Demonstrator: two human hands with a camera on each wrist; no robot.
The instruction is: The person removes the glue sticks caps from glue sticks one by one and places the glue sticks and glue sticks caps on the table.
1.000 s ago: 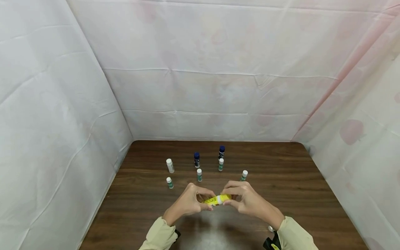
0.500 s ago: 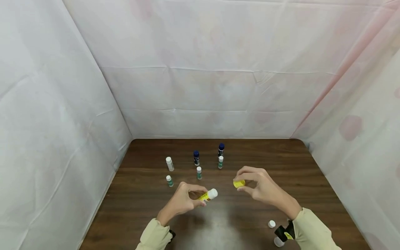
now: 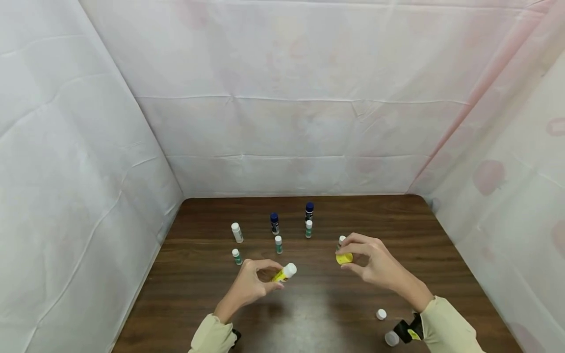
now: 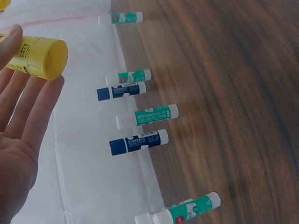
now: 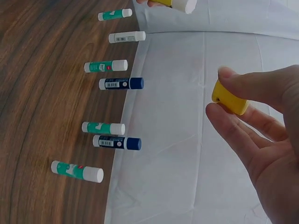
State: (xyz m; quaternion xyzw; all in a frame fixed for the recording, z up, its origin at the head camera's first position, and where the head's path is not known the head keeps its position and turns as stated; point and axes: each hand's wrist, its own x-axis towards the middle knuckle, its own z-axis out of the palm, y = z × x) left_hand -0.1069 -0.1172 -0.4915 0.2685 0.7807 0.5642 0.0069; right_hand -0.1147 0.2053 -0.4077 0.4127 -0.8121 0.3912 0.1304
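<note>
My left hand (image 3: 249,289) holds a yellow glue stick (image 3: 284,273) above the table, tilted, its white end up and to the right. In the left wrist view the yellow base of the glue stick (image 4: 39,57) sticks out past the thumb, over the fingers. Apart from it, to the right, my right hand (image 3: 375,261) pinches a yellow cap (image 3: 344,258) between thumb and fingers. The right wrist view shows this cap (image 5: 229,98) at the fingertips, with the left hand's glue stick (image 5: 184,4) at the top edge.
Several glue sticks stand on the brown table (image 3: 185,274) beyond the hands: blue-capped ones (image 3: 274,223), green-labelled ones (image 3: 278,244) and a white one (image 3: 237,233). One green-labelled stick (image 5: 77,171) is partly behind the right hand. Two round white pieces (image 3: 381,314) lie near the right wrist.
The yellow cap has come off the glue stick. My right hand has carried it right and away, while the left hand has shifted slightly left with the glue stick, white end bared.
</note>
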